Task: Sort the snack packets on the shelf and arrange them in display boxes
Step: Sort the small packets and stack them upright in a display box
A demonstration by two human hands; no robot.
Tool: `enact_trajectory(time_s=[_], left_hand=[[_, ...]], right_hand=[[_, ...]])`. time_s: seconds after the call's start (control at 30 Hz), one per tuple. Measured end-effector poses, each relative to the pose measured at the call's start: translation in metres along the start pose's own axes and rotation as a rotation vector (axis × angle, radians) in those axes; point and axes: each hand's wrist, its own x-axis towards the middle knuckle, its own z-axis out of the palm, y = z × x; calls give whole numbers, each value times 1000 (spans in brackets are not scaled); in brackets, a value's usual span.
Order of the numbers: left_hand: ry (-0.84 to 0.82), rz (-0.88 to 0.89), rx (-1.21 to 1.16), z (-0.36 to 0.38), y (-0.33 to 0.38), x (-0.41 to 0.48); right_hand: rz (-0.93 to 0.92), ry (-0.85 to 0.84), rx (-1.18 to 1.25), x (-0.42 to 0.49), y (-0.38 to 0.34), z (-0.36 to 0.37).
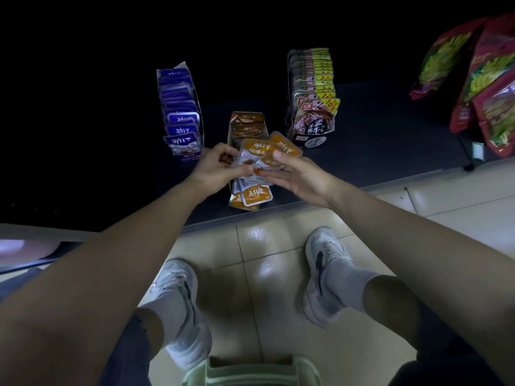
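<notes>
Squaring of orange packets (257, 153) before boxing: left hand (220, 167) and right hand (302, 175) are each pinching the fan, grip closed on its lower edges. Packets are hanging over the front of the orange display box (246, 122) on the shelf (390, 129); edges should be getting aligned, upright, before lowering.

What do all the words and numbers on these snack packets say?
"劲仔": orange packets held by the left hand and right hand.
"深海小": front orange packet; the rest is covered.
"劲仔": blue packets.
"10%": yellow corner of the front dark packet.
"手撕" and "素牛": the same dark packet.
Red bags and shelf tag: too blurred to read.
</notes>
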Motion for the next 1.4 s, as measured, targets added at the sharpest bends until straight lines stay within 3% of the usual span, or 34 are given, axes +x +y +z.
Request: enact_trajectory(time_s=[0.13,0.43,0.83,1.0,1.1,1.4], left_hand=[[48,-7,55,2,-2,1],[99,56,166,10,0,4],[-56,67,53,1,-1,-2],[-9,-4,81,2,3,-8],[143,-119,152,4,6,-6],[188,-413,-135,9,11,-3]], right_hand=[[44,1,124,0,-2,-2],[73,-6,164,3,6,-11],[118,155,132,2,11,6],[142,229,133,7,12,11],[166,242,109,9,13,13],[239,295,219,9,15,13]])
